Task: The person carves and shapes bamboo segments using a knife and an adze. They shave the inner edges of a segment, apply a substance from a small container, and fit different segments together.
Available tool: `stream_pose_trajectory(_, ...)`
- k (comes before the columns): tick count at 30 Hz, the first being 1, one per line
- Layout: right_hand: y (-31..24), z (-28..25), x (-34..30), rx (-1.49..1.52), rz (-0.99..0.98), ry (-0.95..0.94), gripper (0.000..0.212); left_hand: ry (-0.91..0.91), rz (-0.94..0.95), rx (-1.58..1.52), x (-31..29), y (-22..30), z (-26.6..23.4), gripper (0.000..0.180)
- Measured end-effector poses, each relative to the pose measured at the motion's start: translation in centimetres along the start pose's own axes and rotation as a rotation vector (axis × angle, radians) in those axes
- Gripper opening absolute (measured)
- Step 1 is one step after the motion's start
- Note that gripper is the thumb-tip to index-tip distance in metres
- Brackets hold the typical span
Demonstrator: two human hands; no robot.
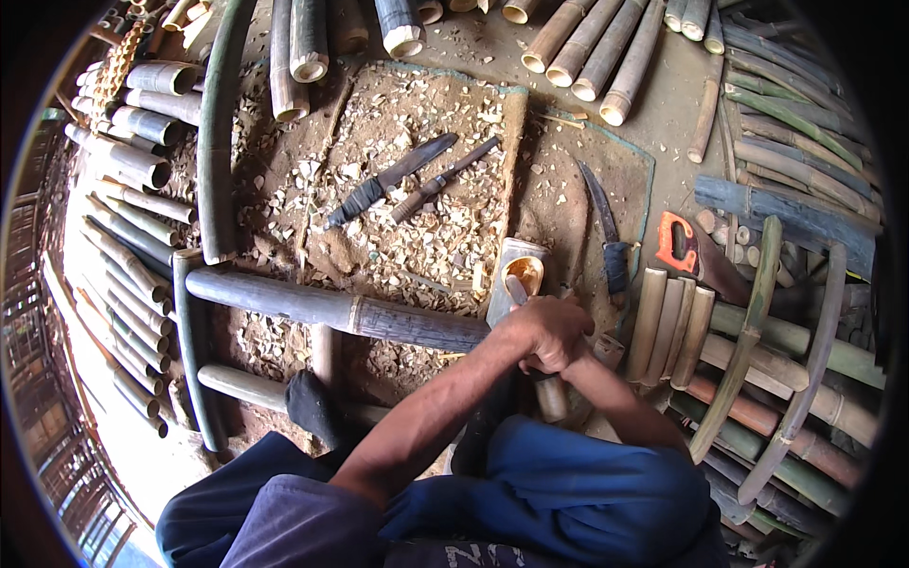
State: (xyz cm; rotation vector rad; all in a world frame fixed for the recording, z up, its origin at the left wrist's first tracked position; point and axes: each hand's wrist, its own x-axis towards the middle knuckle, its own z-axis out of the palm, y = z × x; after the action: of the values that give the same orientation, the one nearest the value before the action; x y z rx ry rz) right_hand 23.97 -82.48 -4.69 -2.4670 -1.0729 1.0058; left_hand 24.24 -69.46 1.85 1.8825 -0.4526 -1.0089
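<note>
My left hand (542,327) and my right hand (568,352) are closed together above a bamboo piece (502,301), the left lying over the right. A narrow grey blade (516,290) sticks out ahead of my left hand into the bamboo's scooped, orange-brown hollow (528,272). The handle is hidden in my grip, so the exact kind of tool does not show. What my right fingers close on is covered. A long dark bamboo pole (341,308) runs from the left to beside the piece. Another bamboo tube (552,399) shows below my wrists.
Shavings cover the matting (407,104) ahead, where a wrapped-handle machete (393,180) and a slimmer knife (445,180) lie. Rightward are a curved knife (606,227), an orange-handled saw (678,241) and short bamboo sections (670,327). Bamboo stacks (147,166) line both sides.
</note>
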Motion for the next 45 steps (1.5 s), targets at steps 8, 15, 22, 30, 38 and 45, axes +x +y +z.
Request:
stream_pose_trajectory(8,4.5,-6.2,-3.2,-0.129,0.007,-0.14,0.031,0.629,-0.031,-0.162,-0.5,2.3,4.0,0.081)
stream_pose_trajectory(15,-1.6,-0.6,-0.7,0.202,0.131,0.05,0.031,0.065,0.116,-0.047,-1.4,-1.6,0.5,0.081)
stream_pose_trajectory(22,-6.1,0.2,-2.7,1.996,0.309,0.238,0.032,0.744,0.064,-0.073,-7.0,0.4,2.7,0.082)
stream_pose_trajectory(30,-6.8,-0.4,-5.7,1.929,0.413,-0.113,0.031,0.512,-0.408,0.138,-16.2,-2.9,8.0,0.078)
stream_pose_trajectory(38,-7.3,0.9,0.1,2.754,0.305,-0.038,0.027,0.09,-0.378,0.68,-10.5,-1.1,-10.8,0.014)
stream_pose_trajectory(45,-7.4,1.2,2.0,2.415,0.592,0.053,0.028,-0.271,-0.59,-0.104,-10.3,-10.7,-9.4,0.046)
